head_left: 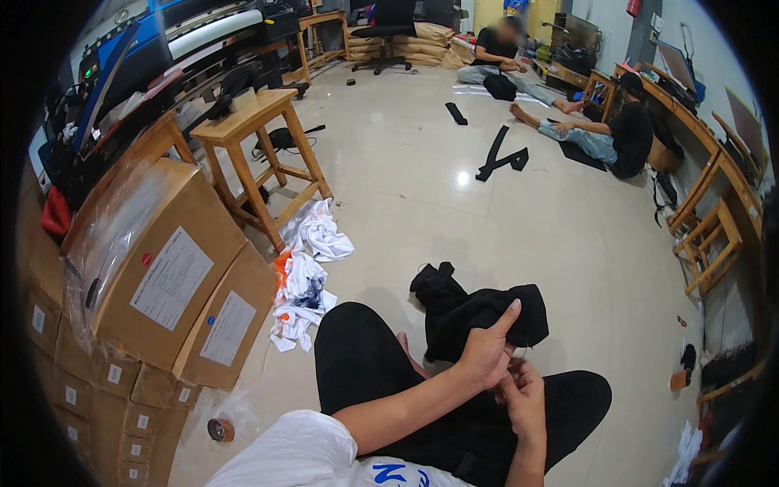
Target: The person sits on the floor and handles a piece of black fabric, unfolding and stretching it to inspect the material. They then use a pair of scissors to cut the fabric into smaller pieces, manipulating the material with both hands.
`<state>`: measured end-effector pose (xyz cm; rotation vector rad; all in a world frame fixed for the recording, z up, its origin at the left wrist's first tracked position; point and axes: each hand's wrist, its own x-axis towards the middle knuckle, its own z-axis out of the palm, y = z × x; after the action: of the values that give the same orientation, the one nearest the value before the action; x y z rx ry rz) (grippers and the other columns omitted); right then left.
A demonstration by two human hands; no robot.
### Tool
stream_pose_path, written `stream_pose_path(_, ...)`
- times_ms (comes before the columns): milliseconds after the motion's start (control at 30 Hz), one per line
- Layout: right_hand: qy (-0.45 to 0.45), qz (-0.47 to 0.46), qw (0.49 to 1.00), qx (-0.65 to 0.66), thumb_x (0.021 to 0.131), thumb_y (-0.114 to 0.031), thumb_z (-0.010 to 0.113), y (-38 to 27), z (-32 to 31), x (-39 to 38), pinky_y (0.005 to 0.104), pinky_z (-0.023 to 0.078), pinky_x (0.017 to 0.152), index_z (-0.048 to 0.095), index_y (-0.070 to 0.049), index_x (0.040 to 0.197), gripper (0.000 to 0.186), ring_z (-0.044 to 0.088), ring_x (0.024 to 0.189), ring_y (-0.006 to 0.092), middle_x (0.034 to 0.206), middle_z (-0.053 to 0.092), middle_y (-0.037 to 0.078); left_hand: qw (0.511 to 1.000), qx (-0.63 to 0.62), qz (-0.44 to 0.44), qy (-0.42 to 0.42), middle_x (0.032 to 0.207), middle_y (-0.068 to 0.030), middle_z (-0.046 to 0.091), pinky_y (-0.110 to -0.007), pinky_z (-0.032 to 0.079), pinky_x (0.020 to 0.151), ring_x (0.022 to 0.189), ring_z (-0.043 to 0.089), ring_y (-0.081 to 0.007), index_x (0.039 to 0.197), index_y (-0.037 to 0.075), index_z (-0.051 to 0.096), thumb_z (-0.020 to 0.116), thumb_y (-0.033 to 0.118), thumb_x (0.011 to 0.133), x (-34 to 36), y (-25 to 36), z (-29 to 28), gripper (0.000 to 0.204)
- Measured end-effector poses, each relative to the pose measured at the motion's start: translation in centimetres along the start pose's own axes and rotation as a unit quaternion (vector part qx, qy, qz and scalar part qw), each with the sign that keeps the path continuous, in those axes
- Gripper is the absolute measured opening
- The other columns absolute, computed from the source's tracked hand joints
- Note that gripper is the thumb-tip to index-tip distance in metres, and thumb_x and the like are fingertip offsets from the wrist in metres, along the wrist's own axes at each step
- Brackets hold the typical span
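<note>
Over my crossed legs, my left hand [485, 357] grips the edge of a bunched black cloth [464, 321], its thumb lying on top of the fabric. The cloth spreads forward from that hand, with its far end resting near the floor. Just below, my right hand [522, 398] has its fingers pinched together close to the left fingertips. Whatever sits in that pinch is too small to make out. A thin thread-like line seems to show at the cloth's lower edge.
Stacked cardboard boxes [174, 268] and a wooden stool [243, 114] stand at left, beside stained white rags [304, 284]. A tape roll [219, 430] lies nearby. Black strips [495, 158] lie ahead. Two people [625, 134] sit on the floor farther off. Wooden benches [698, 146] line the right.
</note>
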<state>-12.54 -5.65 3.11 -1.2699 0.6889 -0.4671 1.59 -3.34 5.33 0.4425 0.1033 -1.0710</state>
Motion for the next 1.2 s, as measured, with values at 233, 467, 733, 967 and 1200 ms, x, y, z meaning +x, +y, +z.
stream_pose_path(233,0.210,-0.273,0.938,-0.046,0.112,-0.030,0.051,-3.0,1.3,-0.3,0.0203,0.034,0.061,0.056,-0.006,0.100,0.027,0.040,0.064,0.0042,0.079,0.048,-0.003,0.999,0.015,0.020,0.039,0.110,-0.0056,0.073,-0.033,0.056,0.093,0.102,0.070,-0.0162,0.113,0.002,0.070,0.073,0.017,0.099,1.7,1.9,-2.1,0.021)
stream_pose_path(467,0.177,-0.271,0.918,0.229,0.112,-0.028,0.048,-3.6,2.0,3.3,0.0280,0.053,0.082,0.053,-0.010,0.103,0.021,0.050,0.069,0.0107,0.084,0.054,0.001,0.993,0.032,-0.072,0.092,0.102,0.0006,0.072,-0.030,0.052,0.087,0.096,0.065,-0.0115,0.102,0.010,0.072,0.076,0.028,0.097,0.9,-0.9,-4.1,0.019)
stream_pose_path(733,0.196,-0.185,0.951,-0.148,0.108,-0.025,0.056,-1.9,-0.2,5.7,0.0255,0.043,0.060,0.065,0.000,0.093,0.031,0.045,0.061,0.0063,0.070,0.053,0.000,0.999,0.012,0.008,0.041,0.100,0.0046,0.071,-0.028,0.046,0.083,0.096,0.062,-0.0057,0.101,0.012,0.074,0.070,0.024,0.101,0.9,-1.0,-5.0,0.012)
stream_pose_path(967,0.082,-0.076,0.960,-0.258,0.105,-0.028,0.063,-2.2,0.4,4.7,0.0298,0.040,0.059,0.062,0.003,0.079,0.041,0.047,0.066,0.0085,0.069,0.060,0.002,0.987,0.149,0.062,0.017,0.100,0.0030,0.068,-0.026,0.046,0.081,0.091,0.060,-0.0054,0.109,0.002,0.074,0.066,0.020,0.103,0.6,-2.7,-7.0,0.021)
stream_pose_path(1200,0.169,-0.138,0.962,-0.164,0.101,-0.022,0.068,-5.0,-0.8,7.1,0.0245,0.027,0.055,0.050,-0.008,0.071,0.038,0.033,0.063,0.0024,0.066,0.041,-0.009,0.873,0.402,-0.142,-0.236,0.112,-0.0050,0.067,-0.030,0.048,0.097,0.104,0.063,-0.0140,0.131,-0.001,0.064,0.064,0.027,0.105,-1.7,0.6,-5.9,0.039)
